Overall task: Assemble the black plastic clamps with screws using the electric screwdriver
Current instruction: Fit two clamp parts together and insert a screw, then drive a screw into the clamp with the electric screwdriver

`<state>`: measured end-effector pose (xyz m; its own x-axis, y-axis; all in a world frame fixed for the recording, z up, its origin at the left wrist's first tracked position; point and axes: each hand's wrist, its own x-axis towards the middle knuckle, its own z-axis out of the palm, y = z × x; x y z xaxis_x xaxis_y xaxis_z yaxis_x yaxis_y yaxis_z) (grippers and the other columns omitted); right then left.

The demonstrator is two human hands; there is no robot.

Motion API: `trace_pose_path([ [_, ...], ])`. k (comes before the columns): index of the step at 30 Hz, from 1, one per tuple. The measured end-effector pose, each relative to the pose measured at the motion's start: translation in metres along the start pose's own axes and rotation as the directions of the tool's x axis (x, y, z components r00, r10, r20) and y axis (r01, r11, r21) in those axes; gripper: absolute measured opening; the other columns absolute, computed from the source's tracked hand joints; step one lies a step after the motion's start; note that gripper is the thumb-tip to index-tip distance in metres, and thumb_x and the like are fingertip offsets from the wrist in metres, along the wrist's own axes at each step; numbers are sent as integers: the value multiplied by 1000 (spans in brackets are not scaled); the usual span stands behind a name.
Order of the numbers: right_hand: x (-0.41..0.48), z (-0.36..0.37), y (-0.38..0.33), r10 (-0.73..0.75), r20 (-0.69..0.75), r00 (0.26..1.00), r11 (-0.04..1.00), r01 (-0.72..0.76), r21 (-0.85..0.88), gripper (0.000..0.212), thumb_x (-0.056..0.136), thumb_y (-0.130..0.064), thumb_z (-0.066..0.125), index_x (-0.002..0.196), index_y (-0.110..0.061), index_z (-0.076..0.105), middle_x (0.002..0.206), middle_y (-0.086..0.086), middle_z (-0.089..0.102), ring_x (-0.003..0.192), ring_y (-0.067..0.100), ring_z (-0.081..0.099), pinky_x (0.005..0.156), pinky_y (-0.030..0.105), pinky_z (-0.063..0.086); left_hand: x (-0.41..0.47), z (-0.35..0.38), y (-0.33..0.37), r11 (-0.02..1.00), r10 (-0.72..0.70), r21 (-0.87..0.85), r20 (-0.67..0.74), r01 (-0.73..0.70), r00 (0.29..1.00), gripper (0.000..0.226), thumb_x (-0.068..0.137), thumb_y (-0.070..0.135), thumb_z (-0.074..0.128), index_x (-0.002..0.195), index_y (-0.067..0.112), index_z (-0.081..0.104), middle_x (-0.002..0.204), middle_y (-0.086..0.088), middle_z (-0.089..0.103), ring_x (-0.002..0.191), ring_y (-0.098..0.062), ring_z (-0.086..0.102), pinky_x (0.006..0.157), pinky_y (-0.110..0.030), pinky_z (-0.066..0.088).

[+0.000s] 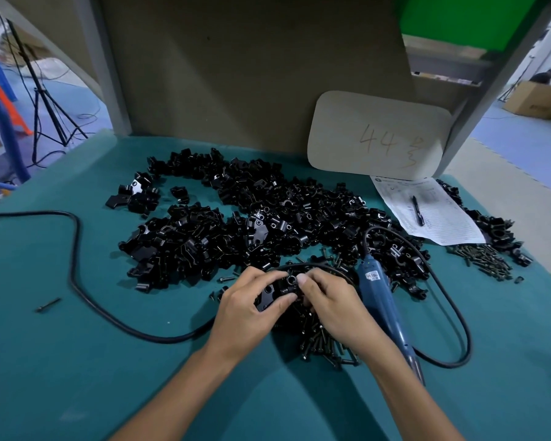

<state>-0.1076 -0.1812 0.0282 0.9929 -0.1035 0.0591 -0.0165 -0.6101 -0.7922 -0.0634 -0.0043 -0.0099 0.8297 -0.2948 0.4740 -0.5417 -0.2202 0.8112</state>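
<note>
Head view: both hands meet at the near-centre of the green desk (77, 377). Left hand (245, 313) grips a black clamp (275, 292), fingers (269, 275) curled over its top, thumb under its near edge. Right hand (331, 307) pinches the same clamp at its right end, fingertips on the round boss. Clamp is held just above a heap of dark screws (318, 342), which lies under and near the right hand.

Blue electric screwdriver (385, 310) lies on the desk just right of the right hand, not held; its lower end runs beside the right forearm, tip hidden. Its black cable (77, 281) loops left across the desk and back behind the hands.

Big pile of black clamp parts (252, 218) spreads behind the hands. One loose screw (48, 304) lies well apart at left. Second screw heap (487, 261) at far right, near a paper sheet (439, 218) with a pen (417, 211) on it. Card marked "44" (379, 135) leans on the back panel.
</note>
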Motion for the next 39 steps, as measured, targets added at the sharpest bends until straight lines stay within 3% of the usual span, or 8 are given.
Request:
trace_pose_path([
  [5,-20,-27,13,2,-259,966,957,-78,-281,50,96,-64,40,116,-25,65,95,-15,64,86,4,61,70,19,46,-1,0,-3,1000,-27,-15,3,27,1000,40,85,38,78,122,23,72,94,13,58,72,-14,59,51,-24,46],
  [8,-42,-61,38,174,-337,925,768,-342,-542,68,94,-66,49,148,-26,38,125,2,57,115,25,54,92,40,48,-1,2,-4,999,-37,-20,10,37,999,41,86,41,75,124,25,71,95,12,56,63,-19,53,46,-29,43],
  [11,-52,-72,51,389,-206,898,700,-433,-568,79,93,-66,56,154,-35,16,86,-2,64,75,19,64,64,36,50,-1,3,-4,999,-49,-23,9,50,999,42,86,42,75,124,26,71,97,12,57,63,-19,54,46,-33,44],
  [13,-51,-76,58,398,-210,893,799,-450,-398,87,91,-63,63,157,-27,20,87,0,68,76,19,66,66,37,50,-2,2,-6,998,-59,-23,8,59,998,42,86,42,76,124,27,70,96,12,57,64,-18,55,46,-32,44],
  [15,-51,-81,56,426,-227,876,904,-422,68,91,80,-62,70,152,-14,40,106,5,72,92,22,71,80,39,56,-2,2,-6,997,-73,-35,13,73,997,41,86,42,76,124,29,70,95,12,57,66,-17,57,46,-33,46],
  [20,-40,-91,48,473,-221,853,506,-58,860,46,88,-40,64,118,-6,63,100,9,76,94,15,75,85,39,58,0,2,-3,997,-75,-15,12,75,997,39,86,39,77,123,29,71,96,16,56,64,1,54,50,-7,35],
  [25,-23,-72,36,578,-135,805,187,31,982,53,86,-44,64,123,-5,55,120,20,63,121,32,64,93,45,57,1,2,-4,996,-87,-34,7,87,996,41,85,44,75,124,30,70,95,14,57,71,-14,56,47,-19,40],
  [39,-9,-64,43,608,-187,772,138,129,982,57,85,-40,69,132,-11,54,126,19,67,110,28,72,80,40,64,0,1,-1,994,-105,-36,49,107,993,41,84,41,76,123,27,72,96,15,57,73,-11,58,51,-16,41],
])
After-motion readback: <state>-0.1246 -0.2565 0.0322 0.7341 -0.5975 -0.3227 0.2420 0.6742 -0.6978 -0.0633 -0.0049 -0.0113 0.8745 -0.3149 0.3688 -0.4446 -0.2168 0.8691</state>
